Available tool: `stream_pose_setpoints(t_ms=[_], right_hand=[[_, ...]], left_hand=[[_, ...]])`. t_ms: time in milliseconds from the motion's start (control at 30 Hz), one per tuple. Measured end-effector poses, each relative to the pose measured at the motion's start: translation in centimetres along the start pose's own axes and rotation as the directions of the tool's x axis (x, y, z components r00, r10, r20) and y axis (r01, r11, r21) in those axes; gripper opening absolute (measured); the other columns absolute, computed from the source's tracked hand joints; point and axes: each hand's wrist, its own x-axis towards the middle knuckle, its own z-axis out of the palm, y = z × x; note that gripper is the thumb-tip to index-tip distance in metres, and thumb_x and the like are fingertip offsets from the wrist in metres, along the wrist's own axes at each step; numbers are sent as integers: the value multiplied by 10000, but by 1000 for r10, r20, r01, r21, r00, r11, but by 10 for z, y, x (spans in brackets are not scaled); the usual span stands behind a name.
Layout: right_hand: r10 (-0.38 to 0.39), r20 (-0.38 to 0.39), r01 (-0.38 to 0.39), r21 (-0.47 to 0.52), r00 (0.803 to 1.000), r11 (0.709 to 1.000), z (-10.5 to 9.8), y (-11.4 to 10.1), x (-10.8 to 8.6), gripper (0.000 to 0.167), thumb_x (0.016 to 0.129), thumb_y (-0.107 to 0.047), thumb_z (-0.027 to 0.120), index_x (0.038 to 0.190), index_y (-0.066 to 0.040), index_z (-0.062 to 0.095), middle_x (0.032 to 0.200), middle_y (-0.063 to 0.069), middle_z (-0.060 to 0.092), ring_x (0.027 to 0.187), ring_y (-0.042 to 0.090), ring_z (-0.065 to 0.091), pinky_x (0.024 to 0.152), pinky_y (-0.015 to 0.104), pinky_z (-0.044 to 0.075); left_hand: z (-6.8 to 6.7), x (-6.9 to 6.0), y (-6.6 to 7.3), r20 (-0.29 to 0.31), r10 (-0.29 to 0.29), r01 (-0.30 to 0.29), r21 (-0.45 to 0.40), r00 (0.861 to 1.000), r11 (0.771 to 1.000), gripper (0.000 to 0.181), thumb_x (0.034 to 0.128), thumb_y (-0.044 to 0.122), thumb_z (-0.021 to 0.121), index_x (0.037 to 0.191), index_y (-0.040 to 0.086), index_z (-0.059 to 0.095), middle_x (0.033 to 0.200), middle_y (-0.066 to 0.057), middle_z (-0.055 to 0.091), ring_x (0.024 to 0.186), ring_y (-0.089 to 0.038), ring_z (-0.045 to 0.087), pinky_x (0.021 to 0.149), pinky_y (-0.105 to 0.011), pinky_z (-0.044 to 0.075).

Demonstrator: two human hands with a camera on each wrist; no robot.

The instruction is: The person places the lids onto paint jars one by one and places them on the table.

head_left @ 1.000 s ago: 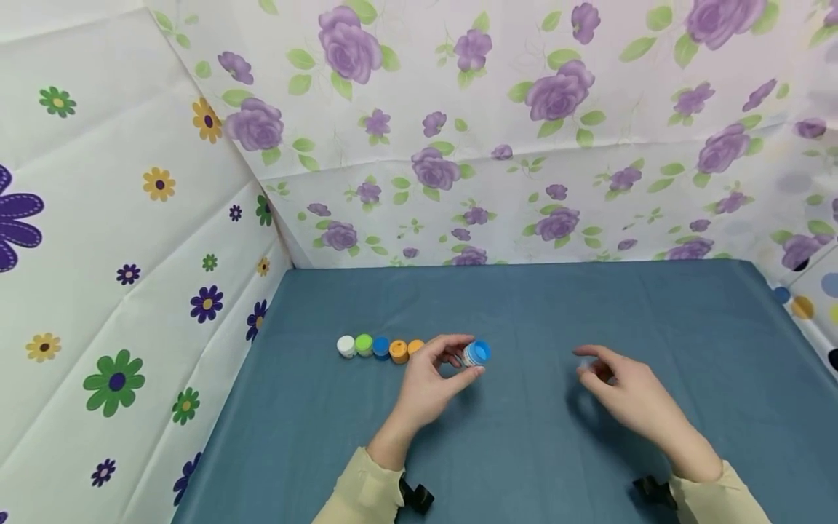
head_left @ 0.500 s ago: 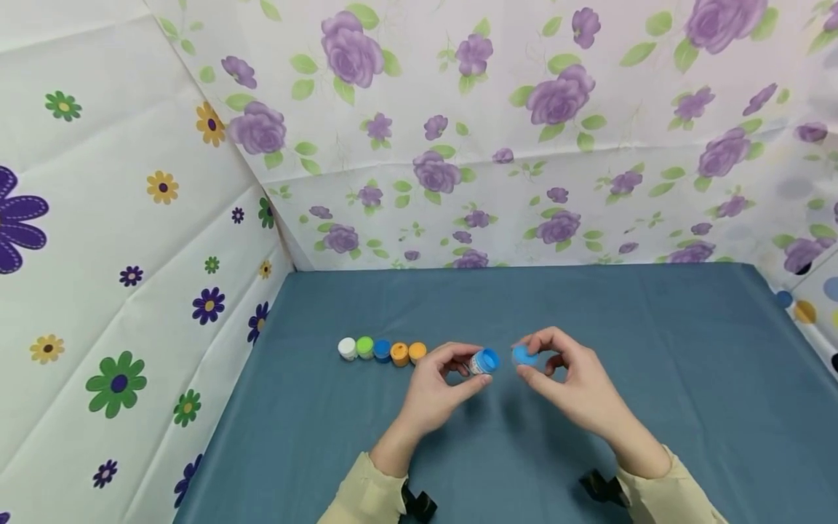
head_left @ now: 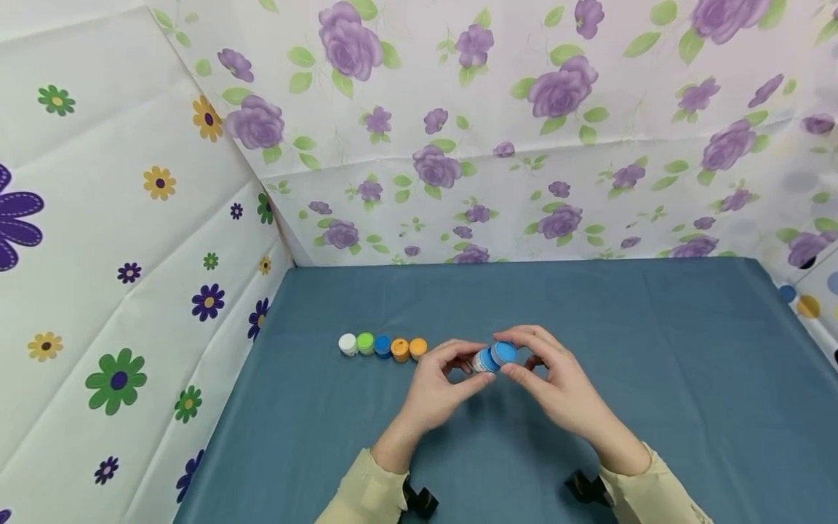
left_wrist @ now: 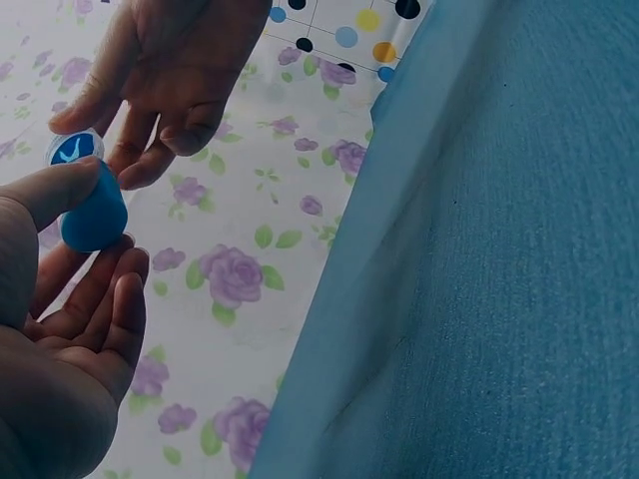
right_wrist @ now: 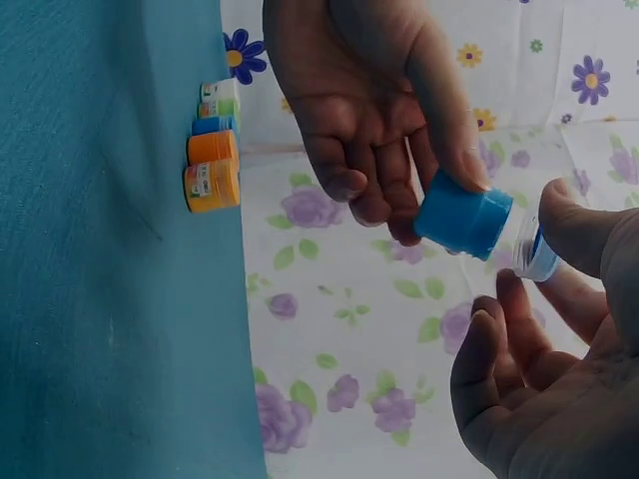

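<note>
My left hand pinches a small blue paint jar between thumb and fingers, tilted with its mouth toward the right. The right hand grips a round blue lid by its edge, at the jar's mouth. In the right wrist view, the lid has a clear rim and lies in line with the open end of the jar. It sits very close to the mouth; whether it is seated cannot be told. The left wrist view shows both hands around the jar above the table.
A row of small paint jars stands on the blue-grey tablecloth, left of my hands: white, green, blue and two orange ones. Flowered sheets hang behind and at the left.
My right hand has moved left with the lid, from well apart to the jar's mouth. The left hand and its jar have shifted slightly right. The row of jars stays put.
</note>
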Motion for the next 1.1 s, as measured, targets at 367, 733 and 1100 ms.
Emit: stream_pose_setpoints(t_ms=[367,733,1100], right_hand=[[-25,27,26,-25,999,999,0,0,-1,423,1037,-59,711,1444,-152,646,1418,-44,606,1127,125,586,783,297,532],[-63,50,69,-148,997,987,0,-1,-4,498,991,-64,762,1434,-261,648,1444,-59,616,1270,159,555,843,362,548],[-124,56,134,-249,991,959,-4,-2,-5,541,932,-36,819,1402,-264,680,1398,-85,653,1291,175,557,903,435,561]], left_hand=[[1,1,1,24,17,-17,-5,1000,1000,371,982,112,810,1347,124,739,1226,-18,704,1021,-193,653,884,-507,591],[1,0,1,14,-25,26,-49,1000,998,339,956,98,833,1271,116,708,1168,-27,699,976,-202,667,877,-480,581],[1,0,2,35,-10,11,-31,999,999,308,961,87,825,1253,102,728,1143,-45,717,954,-200,670,862,-404,591]])
